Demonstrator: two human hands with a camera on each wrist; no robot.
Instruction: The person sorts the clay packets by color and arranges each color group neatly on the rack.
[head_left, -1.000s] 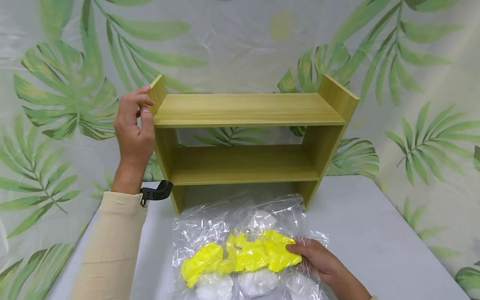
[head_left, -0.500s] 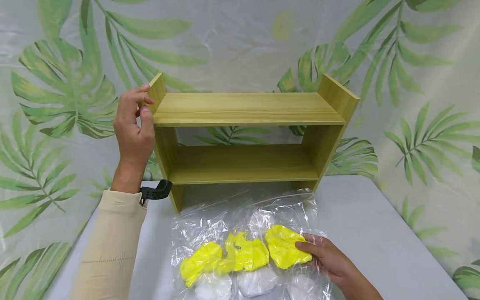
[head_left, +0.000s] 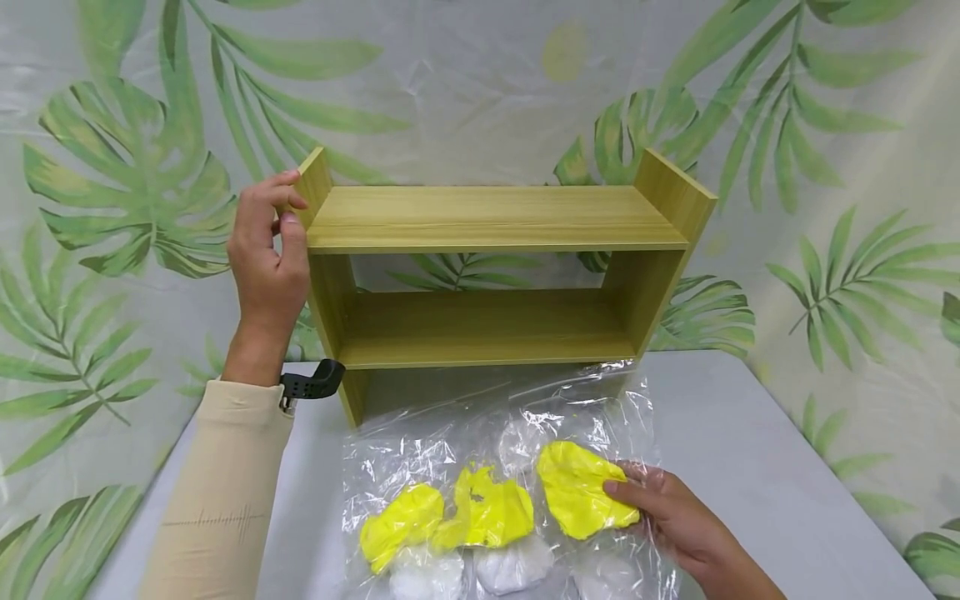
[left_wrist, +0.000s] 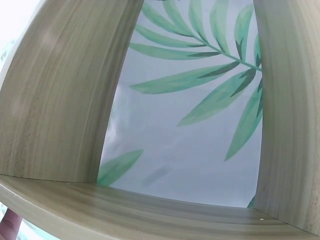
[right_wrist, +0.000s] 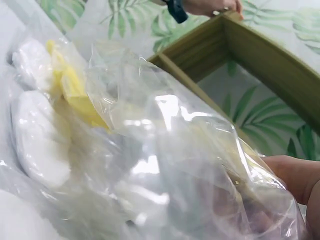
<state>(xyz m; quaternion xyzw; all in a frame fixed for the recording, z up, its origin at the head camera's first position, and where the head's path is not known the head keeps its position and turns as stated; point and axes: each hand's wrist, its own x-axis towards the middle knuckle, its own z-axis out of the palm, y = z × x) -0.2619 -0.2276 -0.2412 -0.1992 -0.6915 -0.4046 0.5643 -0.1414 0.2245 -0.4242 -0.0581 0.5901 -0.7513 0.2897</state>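
Observation:
My left hand [head_left: 266, 250] grips the upper left side panel of a two-tier wooden shelf [head_left: 487, 221], fingers at its top edge. That shelf fills most of the left wrist view, where a fingertip [left_wrist: 10, 224] shows at the lower left. With thumb and fingers my right hand [head_left: 678, 517] pinches clear plastic bagging around a flattened, soft yellow piece [head_left: 581, 492]. Two more yellow pieces, one in the middle [head_left: 495, 508] and one at left [head_left: 405, 521], lie beside it under clear plastic [head_left: 397, 450]. In the right wrist view, shiny plastic [right_wrist: 165, 135] covers much of the right hand.
White wrapped lumps [head_left: 513, 562] sit among the plastic at the front of the pale table [head_left: 757, 467]. The shelf stands behind them, its lower board [head_left: 487, 321] above the bags. A leaf-patterned cloth [head_left: 480, 92] hangs at the back and sides.
My right hand has moved right and slightly up, drawing its yellow piece and the plastic away from the middle yellow piece, so a gap shows between them. The left hand stays on the shelf.

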